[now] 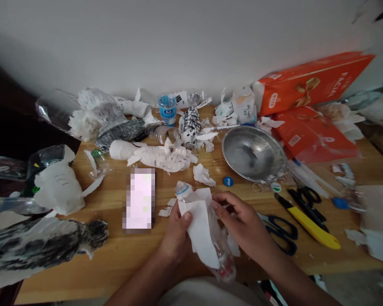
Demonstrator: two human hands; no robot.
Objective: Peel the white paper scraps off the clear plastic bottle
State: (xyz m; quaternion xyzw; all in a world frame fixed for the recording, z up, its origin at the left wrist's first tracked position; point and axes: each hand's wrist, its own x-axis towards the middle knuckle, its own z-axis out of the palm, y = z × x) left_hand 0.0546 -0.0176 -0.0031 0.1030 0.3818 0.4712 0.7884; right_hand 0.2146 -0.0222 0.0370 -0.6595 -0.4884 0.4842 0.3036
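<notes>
A clear plastic bottle [225, 267] lies tilted between my hands, its neck pointing away from me and to the left. White paper [201, 227] covers much of its upper side. My left hand [176, 236] is wrapped round the bottle near the neck, the thumb pressing on the paper. On the other side, my right hand [239, 216] has its fingers bent together at the paper's right edge, with the fingertips partly hidden. Dark-handled scissors [281, 231] lie beside my right wrist. A pixelated phone-like rectangle [140, 199] rests left of my left hand.
A metal bowl [254, 154] stands behind my right hand. A yellow utility knife [312, 225] lies at the right. Orange tissue packs [315, 87] lean on the wall. Paper-covered figures [166, 157], a blue cup [167, 109] and paper scraps crowd the back and left.
</notes>
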